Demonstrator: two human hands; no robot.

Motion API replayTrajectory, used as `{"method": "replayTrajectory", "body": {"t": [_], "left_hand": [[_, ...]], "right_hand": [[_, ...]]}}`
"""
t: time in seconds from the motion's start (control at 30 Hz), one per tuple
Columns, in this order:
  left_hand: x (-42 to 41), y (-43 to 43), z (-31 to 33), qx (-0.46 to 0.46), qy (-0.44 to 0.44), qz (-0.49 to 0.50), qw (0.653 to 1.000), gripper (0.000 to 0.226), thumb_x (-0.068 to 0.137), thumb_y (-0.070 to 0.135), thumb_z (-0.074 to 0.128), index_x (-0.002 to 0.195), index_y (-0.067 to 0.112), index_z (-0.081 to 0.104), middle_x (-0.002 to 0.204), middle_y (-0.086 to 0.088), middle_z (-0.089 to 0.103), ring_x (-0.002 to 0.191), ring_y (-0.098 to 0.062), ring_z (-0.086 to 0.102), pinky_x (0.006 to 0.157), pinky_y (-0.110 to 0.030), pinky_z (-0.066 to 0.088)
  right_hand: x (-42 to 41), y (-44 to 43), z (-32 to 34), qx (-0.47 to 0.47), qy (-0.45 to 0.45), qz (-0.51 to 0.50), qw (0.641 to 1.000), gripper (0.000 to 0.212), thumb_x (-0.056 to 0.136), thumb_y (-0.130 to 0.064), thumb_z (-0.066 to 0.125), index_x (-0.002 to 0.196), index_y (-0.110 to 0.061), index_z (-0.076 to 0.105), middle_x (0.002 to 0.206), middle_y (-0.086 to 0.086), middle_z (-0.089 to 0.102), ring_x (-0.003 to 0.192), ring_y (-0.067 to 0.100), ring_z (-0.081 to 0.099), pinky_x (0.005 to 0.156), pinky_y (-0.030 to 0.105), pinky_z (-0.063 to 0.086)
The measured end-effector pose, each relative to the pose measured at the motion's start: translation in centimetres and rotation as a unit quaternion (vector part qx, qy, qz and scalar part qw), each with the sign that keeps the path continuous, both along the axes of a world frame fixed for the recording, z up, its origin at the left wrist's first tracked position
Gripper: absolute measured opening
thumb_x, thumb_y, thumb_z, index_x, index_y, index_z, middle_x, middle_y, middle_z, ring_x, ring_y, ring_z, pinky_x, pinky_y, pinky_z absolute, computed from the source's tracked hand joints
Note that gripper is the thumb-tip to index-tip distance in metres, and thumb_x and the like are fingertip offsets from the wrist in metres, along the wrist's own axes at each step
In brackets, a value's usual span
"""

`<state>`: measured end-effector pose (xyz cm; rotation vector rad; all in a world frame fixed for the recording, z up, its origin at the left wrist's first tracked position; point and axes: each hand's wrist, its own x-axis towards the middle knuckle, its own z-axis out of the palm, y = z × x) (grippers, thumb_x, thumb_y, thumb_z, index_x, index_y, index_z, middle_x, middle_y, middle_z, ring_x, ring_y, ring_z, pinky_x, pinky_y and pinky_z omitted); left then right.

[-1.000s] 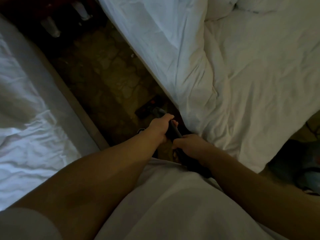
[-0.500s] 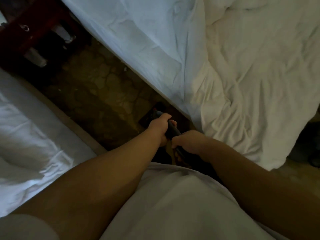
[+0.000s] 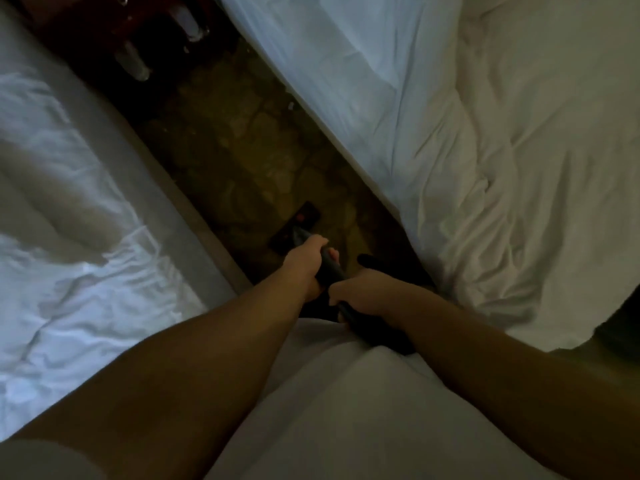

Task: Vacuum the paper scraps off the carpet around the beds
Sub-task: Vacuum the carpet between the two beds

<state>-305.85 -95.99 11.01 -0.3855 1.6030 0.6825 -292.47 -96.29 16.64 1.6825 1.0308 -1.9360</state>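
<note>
Fingers (image 3: pixel 331 253) grip the vacuum wand (image 3: pixel 328 274).

carpet strip between two beds

the carpet (image 3: pixel 249 150) runs as a narrow strip between the left bed (image 3: pixel 69 202) and the right bed (image 3: pixel 485 133). at its far end stands what may be a nightstand (image 3: pixel 86 29). the vacuum head (image 3: pixel 294 226) sits on the carpet, about midway between the beds. on the wand (image 3: pixel 330 271) behind it, the left hand (image 3: pixel 304 261) grips ahead of the right hand (image 3: pixel 363 292).
</note>
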Motion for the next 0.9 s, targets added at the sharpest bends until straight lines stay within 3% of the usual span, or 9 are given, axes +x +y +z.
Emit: {"method": "replayTrajectory", "body": {"t": [0.07,0.23,0.53,0.6,0.7,0.83,0.9], "left_hand": [[1.4,-1.9,-0.2,0.009,0.014,0.025,1.0,0.015,0.096,0.02,0.064,0.099,0.007,0.058,0.07,-0.005,0.06,0.063,-0.019,0.059,0.064,-0.036,0.054],[8.8,-5.9,0.5,0.034,0.006,0.063,0.997,0.01,0.098,0.015,0.062,0.096,0.008,0.056,0.077,-0.008,0.057,0.065,-0.018,0.056,0.069,-0.037,0.052],[21.3,-10.6,1.9,0.039,-0.05,0.059,0.996,0.012,0.097,0.017,0.062,0.098,0.007,0.057,0.075,-0.008,0.057,0.063,-0.019,0.056,0.059,-0.036,0.048],[22.3,-10.4,2.3,0.044,-0.044,0.055,0.997,0.012,0.098,0.017,0.061,0.094,0.006,0.057,0.073,-0.008,0.057,0.062,-0.018,0.054,0.057,-0.035,0.046],[22.6,-10.4,2.6,0.055,-0.044,0.074,0.995,0.012,0.097,0.015,0.061,0.091,0.007,0.057,0.073,-0.007,0.058,0.063,-0.017,0.055,0.06,-0.033,0.047],[22.0,-11.1,2.6,0.069,-0.064,0.094,0.991,0.011,0.097,0.016,0.062,0.091,0.009,0.057,0.071,-0.006,0.059,0.064,-0.017,0.056,0.06,-0.034,0.047],[21.2,-10.8,2.9,0.077,-0.069,0.103,0.989,0.011,0.096,0.015,0.063,0.091,0.007,0.057,0.071,-0.007,0.059,0.063,-0.017,0.057,0.058,-0.035,0.049]], "right_hand": [[1.4,-1.5,-0.6,-0.001,0.007,0.009,1.0,0.021,0.089,-0.02,0.072,0.096,-0.001,0.074,0.078,0.014,0.076,0.063,0.026,0.072,0.064,0.034,0.062],[8.8,-4.9,-0.2,0.03,-0.001,0.043,0.999,0.023,0.09,-0.02,0.072,0.101,0.0,0.075,0.083,0.015,0.076,0.057,0.022,0.071,0.057,0.031,0.058],[20.8,-9.1,3.0,0.034,-0.033,0.05,0.998,0.019,0.09,-0.022,0.073,0.092,-0.003,0.072,0.083,0.017,0.075,0.07,0.031,0.072,0.067,0.038,0.063],[21.7,-9.0,3.8,0.038,-0.027,0.034,0.998,0.018,0.091,-0.02,0.072,0.088,-0.002,0.071,0.078,0.017,0.074,0.068,0.031,0.073,0.071,0.041,0.064],[22.0,-8.7,4.7,0.05,-0.023,0.034,0.998,0.018,0.092,-0.019,0.072,0.087,-0.001,0.071,0.072,0.015,0.073,0.058,0.025,0.071,0.057,0.032,0.06],[21.7,-8.6,5.2,0.053,-0.022,0.07,0.996,0.021,0.091,-0.02,0.071,0.092,0.001,0.073,0.082,0.019,0.078,0.064,0.026,0.073,0.061,0.033,0.061],[21.1,-8.4,5.0,0.054,-0.016,0.067,0.996,0.021,0.093,-0.019,0.069,0.093,0.002,0.072,0.075,0.017,0.076,0.058,0.023,0.072,0.056,0.03,0.059]]}}
